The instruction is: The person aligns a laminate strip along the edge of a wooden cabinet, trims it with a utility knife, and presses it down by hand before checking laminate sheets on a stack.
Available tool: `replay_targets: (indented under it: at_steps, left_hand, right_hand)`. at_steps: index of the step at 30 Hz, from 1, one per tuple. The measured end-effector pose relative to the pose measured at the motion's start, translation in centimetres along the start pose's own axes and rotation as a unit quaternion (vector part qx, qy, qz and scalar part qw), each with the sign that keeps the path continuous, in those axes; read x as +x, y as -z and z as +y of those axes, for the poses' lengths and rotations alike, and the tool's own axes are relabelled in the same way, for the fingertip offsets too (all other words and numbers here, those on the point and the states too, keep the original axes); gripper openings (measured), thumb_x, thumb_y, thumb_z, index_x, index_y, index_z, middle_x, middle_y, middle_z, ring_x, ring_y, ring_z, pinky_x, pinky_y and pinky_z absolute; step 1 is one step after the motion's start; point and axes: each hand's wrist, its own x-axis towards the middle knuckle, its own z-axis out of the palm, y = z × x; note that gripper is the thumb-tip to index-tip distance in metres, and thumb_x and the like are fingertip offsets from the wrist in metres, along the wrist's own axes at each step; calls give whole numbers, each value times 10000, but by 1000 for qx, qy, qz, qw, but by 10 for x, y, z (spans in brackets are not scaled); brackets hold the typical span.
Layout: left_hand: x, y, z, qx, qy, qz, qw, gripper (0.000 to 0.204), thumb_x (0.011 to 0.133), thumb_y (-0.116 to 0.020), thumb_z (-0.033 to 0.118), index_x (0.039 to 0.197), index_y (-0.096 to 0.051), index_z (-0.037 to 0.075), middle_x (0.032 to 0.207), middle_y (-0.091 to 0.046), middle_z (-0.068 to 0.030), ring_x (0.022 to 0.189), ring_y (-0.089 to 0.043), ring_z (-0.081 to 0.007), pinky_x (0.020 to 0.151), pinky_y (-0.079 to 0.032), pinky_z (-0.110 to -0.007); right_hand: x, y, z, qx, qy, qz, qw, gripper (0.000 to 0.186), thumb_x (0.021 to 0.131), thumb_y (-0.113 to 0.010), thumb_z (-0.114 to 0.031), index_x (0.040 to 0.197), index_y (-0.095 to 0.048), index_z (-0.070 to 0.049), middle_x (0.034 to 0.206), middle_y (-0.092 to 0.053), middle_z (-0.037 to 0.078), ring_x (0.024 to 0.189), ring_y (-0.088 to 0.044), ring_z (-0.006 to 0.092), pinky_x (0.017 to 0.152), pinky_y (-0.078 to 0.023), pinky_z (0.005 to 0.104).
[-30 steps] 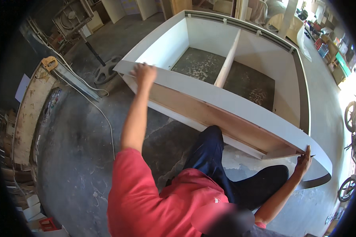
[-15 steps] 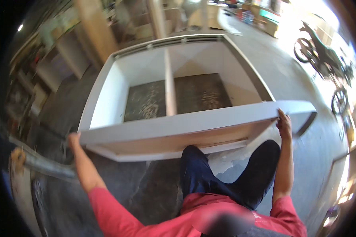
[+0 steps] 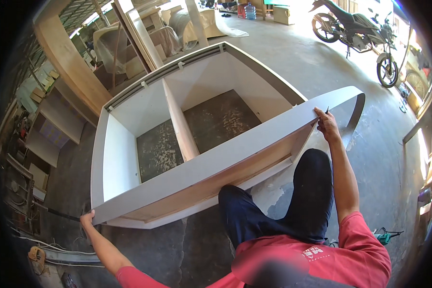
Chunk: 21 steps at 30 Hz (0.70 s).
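A white cabinet carcass (image 3: 105, 144) lies on the floor in front of me, split by an upright divider (image 3: 176, 122). Along its near edge runs a long pale grey edging strip (image 3: 216, 156), whose free right end curls back in a loop. My left hand (image 3: 87, 219) pinches the strip at the cabinet's left corner. Toward the right corner, my right hand (image 3: 327, 126) is closed on the strip, thumb and fingers at its edge. A small dark tip pokes up by those fingers; I cannot tell what it is. My knees are close to the cabinet's bare wood side (image 3: 216, 185).
A motorcycle (image 3: 357, 31) stands at the far right. Wooden boards (image 3: 69, 57) and shelving (image 3: 57, 125) are at the left. A metal bar (image 3: 72, 257) lies low left, and a green power tool (image 3: 383, 238) is on the floor by my right side.
My view has turned, so the cabinet and strip now slant up to the right. Both hands still hold the strip near the same places.
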Motion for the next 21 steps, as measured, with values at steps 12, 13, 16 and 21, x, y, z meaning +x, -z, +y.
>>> replay_targets:
  at_steps: [12,13,16,21]
  left_hand:
    - [-34,16,29,-34,111,44,992,635,793,-736,542,974,-708,-66,1052,-699,-213,976,-683,-309,843,-529,-414]
    - [-48,22,38,-50,125,69,989,623,793,-737,533,977,-708,-62,1059,-698,-215,986,-683,-312,848,-530,-414]
    - [-92,42,66,-84,159,128,975,544,796,-733,466,1043,-705,-18,1114,-687,-223,1050,-667,-362,901,-520,-459]
    - [-148,67,144,-114,180,187,959,616,852,-672,387,1387,-492,141,1417,-476,-198,1293,-436,-430,1052,-346,-611]
  right_hand:
    - [3,1,5,-38,14,35,999,343,813,-771,-398,930,-656,-97,671,-534,-45,547,-465,58,465,-348,232]
    - [3,1,5,-26,19,24,999,343,813,-771,-398,930,-656,-97,671,-534,-45,547,-465,58,465,-348,232]
    - [5,0,4,-37,8,34,999,341,805,-775,-399,919,-658,-100,683,-539,-46,565,-475,60,480,-360,238]
    - [8,6,3,-70,13,23,997,353,796,-773,-410,911,-662,-96,694,-520,-48,601,-472,65,509,-374,254]
